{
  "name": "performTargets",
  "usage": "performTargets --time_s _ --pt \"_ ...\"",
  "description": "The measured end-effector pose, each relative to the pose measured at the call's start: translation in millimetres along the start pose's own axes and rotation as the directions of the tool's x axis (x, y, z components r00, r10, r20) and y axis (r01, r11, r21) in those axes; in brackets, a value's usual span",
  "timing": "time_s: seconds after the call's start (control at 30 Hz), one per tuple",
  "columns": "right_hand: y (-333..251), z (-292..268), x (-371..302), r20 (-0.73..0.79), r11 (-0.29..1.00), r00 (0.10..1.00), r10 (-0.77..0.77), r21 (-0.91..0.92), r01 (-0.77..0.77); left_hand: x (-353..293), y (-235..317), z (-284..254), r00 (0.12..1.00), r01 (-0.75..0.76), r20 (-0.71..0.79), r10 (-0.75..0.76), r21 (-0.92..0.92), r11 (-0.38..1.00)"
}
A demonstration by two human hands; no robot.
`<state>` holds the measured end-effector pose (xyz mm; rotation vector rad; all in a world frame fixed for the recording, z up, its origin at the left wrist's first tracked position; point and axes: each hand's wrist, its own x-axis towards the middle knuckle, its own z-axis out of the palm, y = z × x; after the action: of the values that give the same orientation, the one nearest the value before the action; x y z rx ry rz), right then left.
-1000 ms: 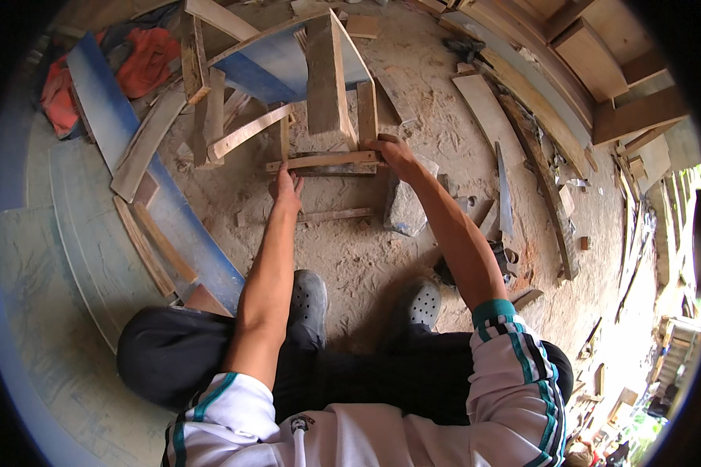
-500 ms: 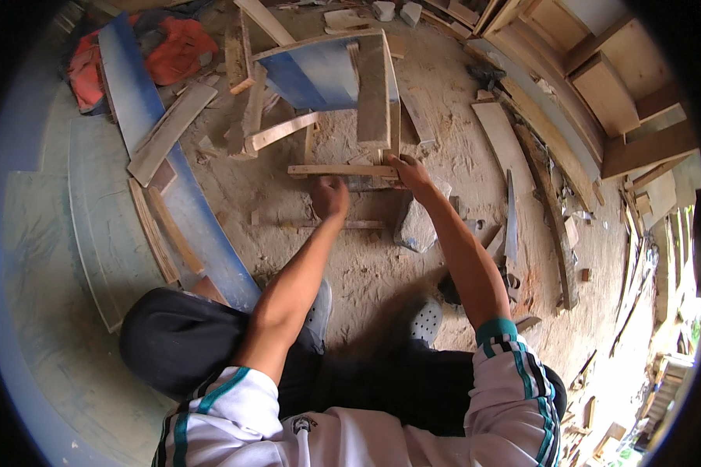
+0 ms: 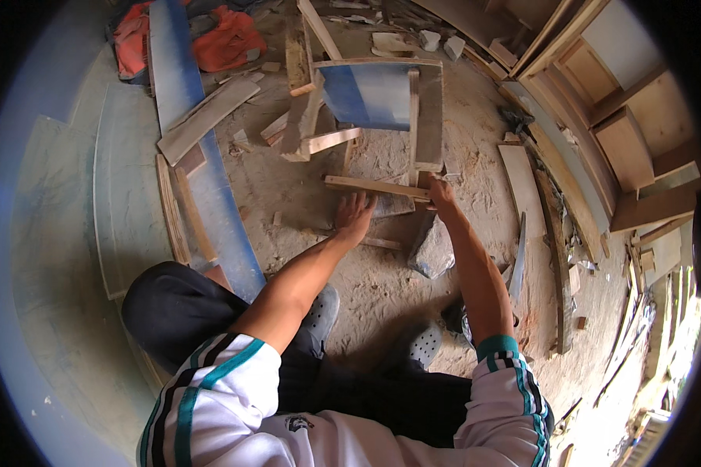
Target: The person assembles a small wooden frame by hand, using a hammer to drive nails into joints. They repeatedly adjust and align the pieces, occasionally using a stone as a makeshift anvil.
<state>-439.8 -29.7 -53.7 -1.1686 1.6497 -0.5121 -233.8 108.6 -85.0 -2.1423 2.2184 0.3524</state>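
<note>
A small wooden frame [image 3: 428, 148] with a blue-and-white panel [image 3: 374, 93] lies in front of me on the dirt floor. Across its near end runs a narrow wooden strip [image 3: 370, 185]. My right hand [image 3: 442, 194] is closed around the corner where the strip's right end meets the frame. Below the strip's left part is my left hand [image 3: 355, 216], fingers stretched and apart, beside a flat grey piece [image 3: 393, 205] on the ground. Whether its fingertips touch that piece, I cannot tell.
A stone block [image 3: 432, 249] sits near my right forearm, and a saw blade [image 3: 519, 257] lies farther right. Long blue-and-white board [image 3: 210, 179], loose planks [image 3: 210, 117] and orange cloth [image 3: 226, 39] are at left. A wooden cabinet [image 3: 627, 148] stands at far right.
The view has shifted, so the frame sits lower and farther right in the picture. My left hand has gone from curled to spread fingers. My right hand keeps its hold at the corner.
</note>
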Motion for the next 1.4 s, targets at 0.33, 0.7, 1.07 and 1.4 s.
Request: performTargets --time_s 0.33,0.7,1.07,1.4 --pt "1 3 30 0.089 0.968 0.985 -0.145 -0.191 0.16 -81 -201 -45 0.938 -0.191 0.283 0.201 -0.064 0.979" --pt "25 39 33 0.053 0.822 0.949 -0.31 -0.487 0.296 54 -327 -67 0.868 0.464 -0.205 -0.453 0.009 0.886" --pt "-4 -9 21 0.159 0.613 0.897 -0.413 -0.679 0.403 74 -301 -5 0.94 0.235 -0.219 -0.261 -0.136 0.962" --pt "-50 -4 -12 0.135 0.965 0.988 0.075 -0.261 -0.037 12 -223 -18 0.99 -0.141 -0.077 0.119 -0.454 0.88"
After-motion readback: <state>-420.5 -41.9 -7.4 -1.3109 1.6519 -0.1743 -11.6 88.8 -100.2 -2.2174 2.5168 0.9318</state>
